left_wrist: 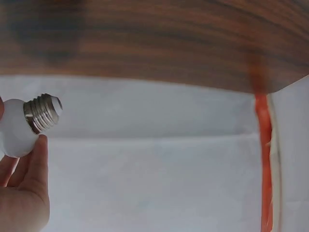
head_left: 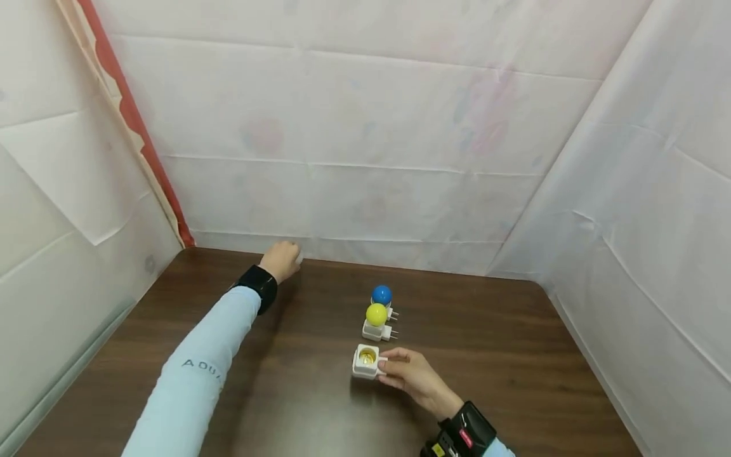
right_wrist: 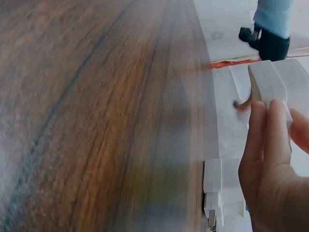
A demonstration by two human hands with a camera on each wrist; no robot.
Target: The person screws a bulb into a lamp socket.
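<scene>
At the far left of the table, my left hand (head_left: 281, 260) grips a white light bulb (left_wrist: 12, 128). Its silver screw base points out past the fingertips in the left wrist view. My right hand (head_left: 419, 381) pinches a white square lamp socket (head_left: 365, 362) from its right side, just above the tabletop. The socket's round opening faces up and shows a brassy inside, with no bulb in it. Beyond it stand two white plug-in sockets, one with a yellow bulb (head_left: 376, 314), the farther one with a blue bulb (head_left: 381, 294). Metal prongs stick out to their right.
The dark wood table (head_left: 320, 406) ends at a white sheet (head_left: 354, 127) hung behind it. More white sheeting covers the left and right sides. A red strip (head_left: 137, 120) runs down the back left corner. Both wrists carry black bands.
</scene>
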